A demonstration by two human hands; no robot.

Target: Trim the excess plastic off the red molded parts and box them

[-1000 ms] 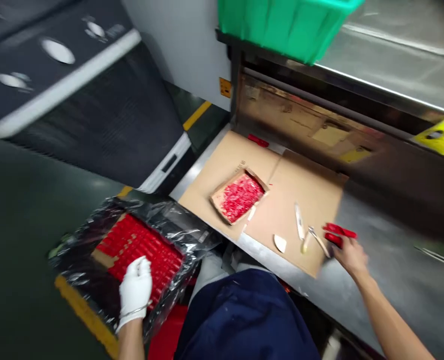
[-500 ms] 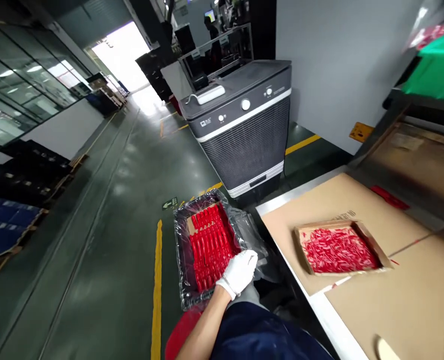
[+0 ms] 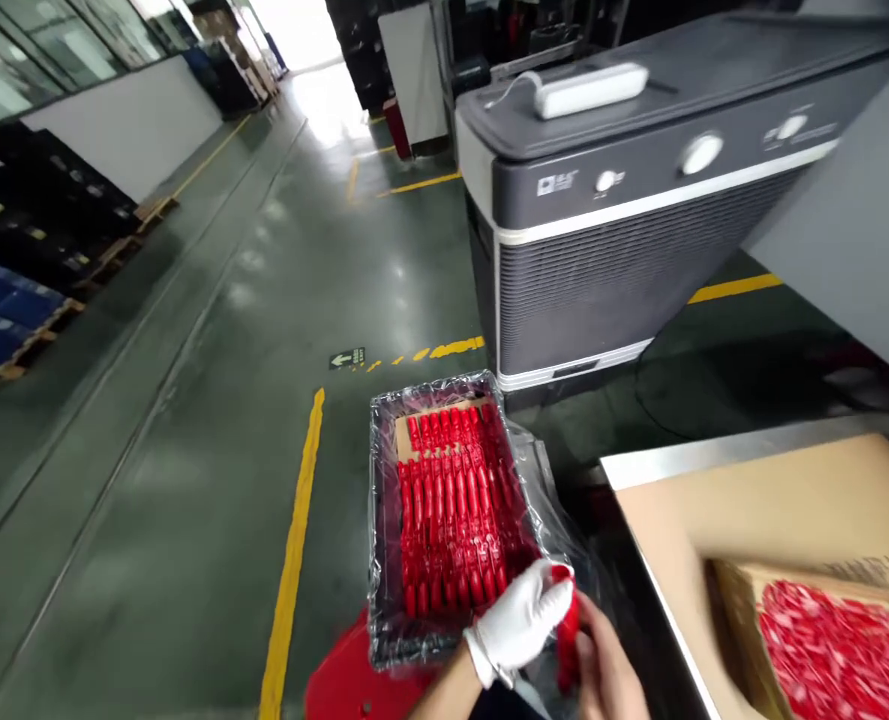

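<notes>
In its white glove, my left hand (image 3: 523, 612) is closed on the upper end of a long glossy red plastic part (image 3: 567, 635). My bare right hand (image 3: 610, 665) has its fingers curled round the same part from the right, lower down. Both hands are just off the near right corner of a black crate (image 3: 375, 520) lined with clear plastic film. Inside the crate, similar red parts (image 3: 451, 500) lie side by side in rows, with a strip of brown cardboard (image 3: 405, 440) showing at their far left.
A cardboard tray (image 3: 736, 640) of small red pieces rests on the cardboard-covered table (image 3: 684, 530) at right. A large grey air cooler (image 3: 601, 290) stands beyond the crate. Under the crate's near end is something red (image 3: 354, 680). A yellow floor line (image 3: 298, 540) runs along the left.
My view has turned right and moved closer to the crate. My right hand has come into sight, and a red part is now between both hands; earlier only my gloved hand showed.
</notes>
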